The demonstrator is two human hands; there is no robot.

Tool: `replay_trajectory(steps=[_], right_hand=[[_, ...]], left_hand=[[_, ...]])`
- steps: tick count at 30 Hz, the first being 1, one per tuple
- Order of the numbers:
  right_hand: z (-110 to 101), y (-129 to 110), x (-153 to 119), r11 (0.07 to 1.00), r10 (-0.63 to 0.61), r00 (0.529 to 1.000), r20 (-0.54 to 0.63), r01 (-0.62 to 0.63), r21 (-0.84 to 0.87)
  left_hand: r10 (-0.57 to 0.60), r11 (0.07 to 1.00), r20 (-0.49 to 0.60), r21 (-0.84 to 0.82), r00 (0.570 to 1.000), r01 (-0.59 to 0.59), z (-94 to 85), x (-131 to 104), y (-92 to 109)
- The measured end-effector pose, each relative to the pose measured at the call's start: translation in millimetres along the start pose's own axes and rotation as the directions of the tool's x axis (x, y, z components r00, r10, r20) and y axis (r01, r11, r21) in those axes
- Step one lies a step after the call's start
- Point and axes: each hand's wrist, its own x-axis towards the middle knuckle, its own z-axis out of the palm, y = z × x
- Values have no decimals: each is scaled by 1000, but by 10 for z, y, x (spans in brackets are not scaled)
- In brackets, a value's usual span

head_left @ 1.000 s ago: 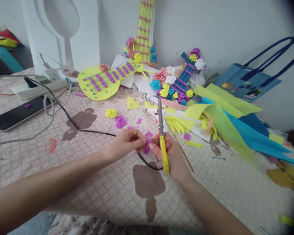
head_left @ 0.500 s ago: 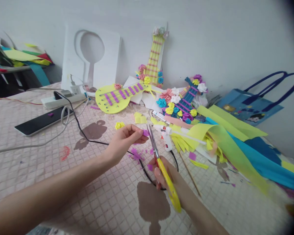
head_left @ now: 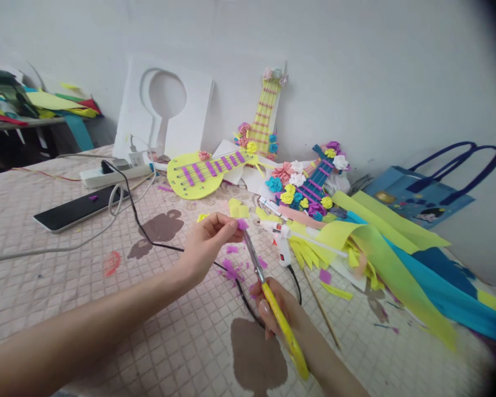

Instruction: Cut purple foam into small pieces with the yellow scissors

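Observation:
Between thumb and fingers, my left hand pinches a small piece of purple paper. My right hand grips yellow-handled scissors, whose blades point up and away, nearly closed, with the tips at the purple piece. Below the blades, purple paper scraps lie on the tablecloth, close to a black cord. A white glue gun rests just right of the scissors. Behind my left hand sit folded yellow paper pieces and a partly hidden yellow paper flower.
A yellow paper guitar with purple strips lies behind. A blue, flower-covered instrument leans nearby. Yellow and blue sheets and a blue bag are at right. A tablet, cables and a power strip are at left.
The scissors' blades have come closer together and their tips now meet the purple piece. My left hand still pinches it. The view has tilted up slightly.

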Motion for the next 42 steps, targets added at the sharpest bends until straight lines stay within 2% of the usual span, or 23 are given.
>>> replay_trajectory(steps=[5, 9, 16, 26, 33, 42], right_hand=[[-8, -51, -11, 999, 16, 1000, -2, -16, -52], [-20, -65, -2, 999, 34, 999, -33, -36, -31], [-57, 19, 13, 996, 15, 1000, -17, -16, -85], [-53, 78, 23, 990, 4, 1000, -30, -8, -142], [-52, 121, 27, 996, -27, 999, -23, 24, -91], [-47, 123, 26, 993, -20, 999, -28, 17, -119]], left_hand=[[-49, 996, 31, 70, 998, 47, 29, -38, 10], [-75, 990, 60, 126, 995, 67, 32, -40, 28], [-79, 985, 85, 159, 993, 65, 26, -48, 13], [-80, 988, 36, 134, 996, 74, 61, -94, -20], [-75, 986, 37, 150, 997, 68, 77, -103, -6], [-37, 984, 23, 176, 999, 33, 81, -106, -5]])
